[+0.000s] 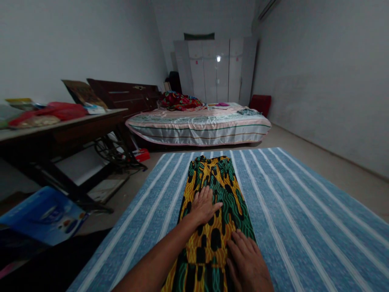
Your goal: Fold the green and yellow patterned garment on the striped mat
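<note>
A long folded cloth (219, 178) with a yellow, green and black pattern lies lengthwise on a blue striped bedsheet (291, 211). My left hand (204, 205) rests flat on the middle of the cloth, fingers stretched forward. My right hand (247, 261) lies flat on the cloth's right edge nearer to me, fingers together and extended. Neither hand holds anything.
A dark wooden table (60, 129) with red items and papers stands at the left, a blue package (42, 215) below it. Another bed (200, 123) with striped covers and a heap of clothes is at the back, before white wardrobes (212, 71). Bare floor runs along the right wall.
</note>
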A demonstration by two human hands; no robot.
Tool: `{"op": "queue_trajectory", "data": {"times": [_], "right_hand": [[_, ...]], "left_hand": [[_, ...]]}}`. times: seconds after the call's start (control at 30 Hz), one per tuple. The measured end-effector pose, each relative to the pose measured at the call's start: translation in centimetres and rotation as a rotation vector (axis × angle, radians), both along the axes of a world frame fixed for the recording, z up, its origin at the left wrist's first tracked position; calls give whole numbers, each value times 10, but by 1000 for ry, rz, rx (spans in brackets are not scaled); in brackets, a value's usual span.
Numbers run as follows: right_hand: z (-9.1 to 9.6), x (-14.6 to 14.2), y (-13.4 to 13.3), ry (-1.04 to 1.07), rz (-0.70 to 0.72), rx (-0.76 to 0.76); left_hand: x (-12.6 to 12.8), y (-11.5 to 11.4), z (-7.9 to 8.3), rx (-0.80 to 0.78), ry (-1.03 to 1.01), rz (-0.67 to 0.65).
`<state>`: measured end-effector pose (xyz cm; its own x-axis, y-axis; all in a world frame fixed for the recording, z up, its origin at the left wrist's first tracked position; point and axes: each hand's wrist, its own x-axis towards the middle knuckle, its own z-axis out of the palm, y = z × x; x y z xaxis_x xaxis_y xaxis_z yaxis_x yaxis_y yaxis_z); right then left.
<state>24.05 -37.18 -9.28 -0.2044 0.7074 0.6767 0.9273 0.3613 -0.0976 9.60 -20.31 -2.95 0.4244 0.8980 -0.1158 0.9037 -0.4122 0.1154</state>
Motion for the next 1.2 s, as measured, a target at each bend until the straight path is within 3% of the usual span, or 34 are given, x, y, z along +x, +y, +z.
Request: {"op": "queue_trajectory", "data": {"times": [0.13,0.3,0.47,0.57,0.7,0.87,1.03,1.2], "right_hand": [[1,0,-3,-9,-7,-65],[-1,0,-5,74,11,1],[12,12,7,198,-92,9],[30,15,36,241,-195,-115],[53,9,93,207,-278,-374],[57,-3,148,165,-400,-457],[47,-8,162,172,-332,-340],[45,-22,157,108,-234,-173]], "left_hand": [[-3,-5,2,-45,-3,-8],[-4,4,17,-121,-54,-24],[-8,9,20,-29,-103,-31],[-9,5,10,-14,-80,22],[-10,1,-1,37,-76,14],[-12,1,0,79,-84,10],[-13,0,3,48,-101,4],[-20,6,-10,88,-168,-18]]}}
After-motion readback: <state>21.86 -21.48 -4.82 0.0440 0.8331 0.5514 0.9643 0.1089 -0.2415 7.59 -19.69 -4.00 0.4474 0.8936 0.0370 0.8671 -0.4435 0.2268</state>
